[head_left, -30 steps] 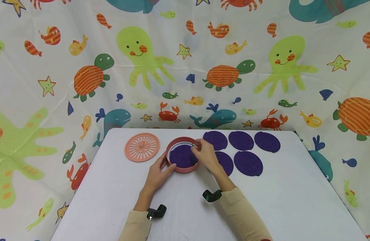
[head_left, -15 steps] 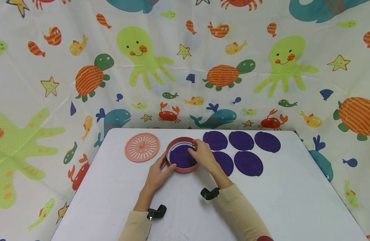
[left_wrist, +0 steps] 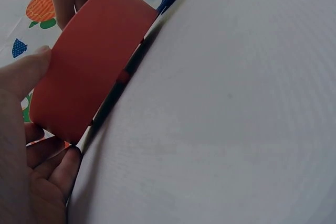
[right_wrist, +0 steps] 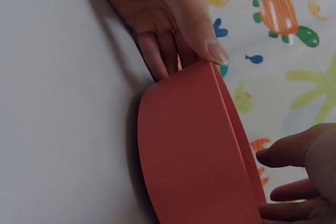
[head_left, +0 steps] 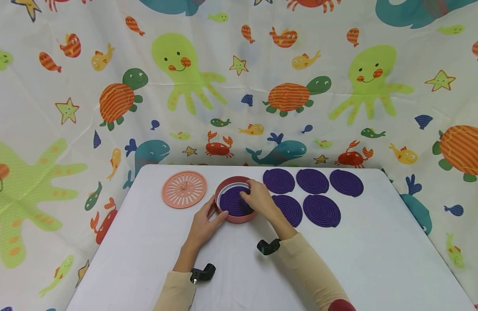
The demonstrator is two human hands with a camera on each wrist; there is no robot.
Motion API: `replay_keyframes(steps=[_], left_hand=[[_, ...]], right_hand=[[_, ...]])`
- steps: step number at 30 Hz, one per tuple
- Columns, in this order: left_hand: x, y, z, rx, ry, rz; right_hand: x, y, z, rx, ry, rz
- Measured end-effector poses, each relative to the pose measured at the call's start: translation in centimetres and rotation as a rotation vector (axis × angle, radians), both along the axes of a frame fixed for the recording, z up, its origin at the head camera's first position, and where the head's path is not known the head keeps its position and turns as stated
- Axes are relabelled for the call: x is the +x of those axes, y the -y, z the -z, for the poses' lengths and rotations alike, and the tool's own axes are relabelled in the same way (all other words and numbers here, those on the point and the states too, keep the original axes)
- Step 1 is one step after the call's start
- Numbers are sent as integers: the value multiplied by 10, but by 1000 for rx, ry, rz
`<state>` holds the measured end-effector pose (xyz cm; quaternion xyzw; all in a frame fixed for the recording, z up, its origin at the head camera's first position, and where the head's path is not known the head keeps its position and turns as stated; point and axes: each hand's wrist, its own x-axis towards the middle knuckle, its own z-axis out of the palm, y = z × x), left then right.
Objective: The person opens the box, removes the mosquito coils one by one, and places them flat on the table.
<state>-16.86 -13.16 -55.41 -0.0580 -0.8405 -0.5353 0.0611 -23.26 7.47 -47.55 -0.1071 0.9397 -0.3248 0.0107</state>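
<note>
A round red mosquito coil holder [head_left: 236, 219] stands on the table with a purple mosquito coil [head_left: 233, 201] lying inside. My left hand [head_left: 202, 222] grips the holder's left side, thumb at the near rim and fingers round the wall. The left wrist view shows the holder's outer wall [left_wrist: 94, 61] between that thumb and fingers. Over the right part of the holder, my right hand [head_left: 259, 198] reaches in with bent fingers, its thumb above the coil. In the right wrist view the fingers [right_wrist: 296, 192] are at the rim; I cannot tell what they pinch.
A pink slotted lid [head_left: 184, 189] lies left of the holder. Several more purple coils lie at the right, among them one near coil [head_left: 321, 211] and one far coil [head_left: 345, 182]. A sea-animal curtain [head_left: 239, 108] hangs behind the white table [head_left: 379, 255].
My right hand has shifted slightly left, further over the coil in the holder. A small metallic bit seen at its fingertips earlier is now hidden. My left hand keeps its grip.
</note>
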Motion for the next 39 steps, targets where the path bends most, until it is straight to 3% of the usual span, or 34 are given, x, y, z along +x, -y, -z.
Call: replay_keyframes(steps=[8, 25, 39], left_hand=[[0, 0, 1, 8, -13, -4], [-1, 0, 0, 23, -9, 2], [-1, 1, 1, 14, -8, 1]], right_hand=[[-3, 7, 0, 59, 39, -18], [-2, 16, -1, 213, 24, -47], [-2, 18, 4, 216, -1, -48]])
